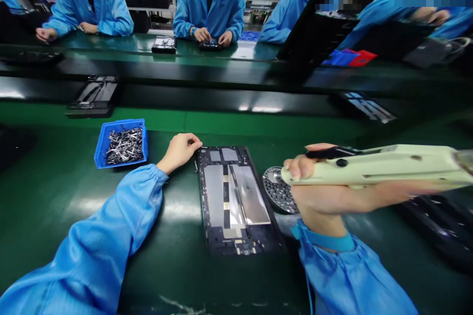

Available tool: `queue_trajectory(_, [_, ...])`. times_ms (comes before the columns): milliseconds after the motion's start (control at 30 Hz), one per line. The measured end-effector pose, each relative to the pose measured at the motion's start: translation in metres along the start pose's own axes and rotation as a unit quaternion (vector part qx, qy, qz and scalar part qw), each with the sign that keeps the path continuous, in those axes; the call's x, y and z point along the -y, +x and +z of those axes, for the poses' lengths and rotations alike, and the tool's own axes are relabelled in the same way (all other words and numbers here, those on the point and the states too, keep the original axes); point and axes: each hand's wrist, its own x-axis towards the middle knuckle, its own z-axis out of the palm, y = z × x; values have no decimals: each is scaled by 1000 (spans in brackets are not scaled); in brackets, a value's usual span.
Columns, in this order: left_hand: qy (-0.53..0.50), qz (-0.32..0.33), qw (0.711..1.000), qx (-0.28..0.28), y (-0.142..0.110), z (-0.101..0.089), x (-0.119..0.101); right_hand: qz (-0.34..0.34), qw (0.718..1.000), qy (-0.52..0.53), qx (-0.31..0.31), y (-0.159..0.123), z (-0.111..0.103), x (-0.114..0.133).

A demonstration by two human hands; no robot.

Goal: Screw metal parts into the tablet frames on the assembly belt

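Note:
An opened tablet with its inner boards and silver battery area exposed lies flat in front of me. At its top left corner is my left hand, thumb and fingertips pinched together; whatever they hold, if anything, is too small to make out. My right hand is wrapped round a pale green electric screwdriver, raised to the right of the tablet and lying almost level. The screwdriver's narrow end points left, over a round metal screw tray with many holes. Part of that tray is hidden behind my right hand.
A blue bin full of small dark and silver parts stands left of my left hand. Further devices lie at the back left and back right. Dark objects rest at the right. Co-workers in blue sit across the line.

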Motion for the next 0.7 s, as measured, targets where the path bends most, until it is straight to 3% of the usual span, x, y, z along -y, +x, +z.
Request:
queue_trajectory(167, [62,72,995,-25,-7,6,10,-30,997,-7,77,-2,16,-11])
queue_trajectory(367, [88,147,985,-23,-16,9,29,5,999,9,46,-7,31,-4])
queue_trajectory(700, [-8,143,987,-78,-15,24,32,18,988,34,147,-5,71,-15])
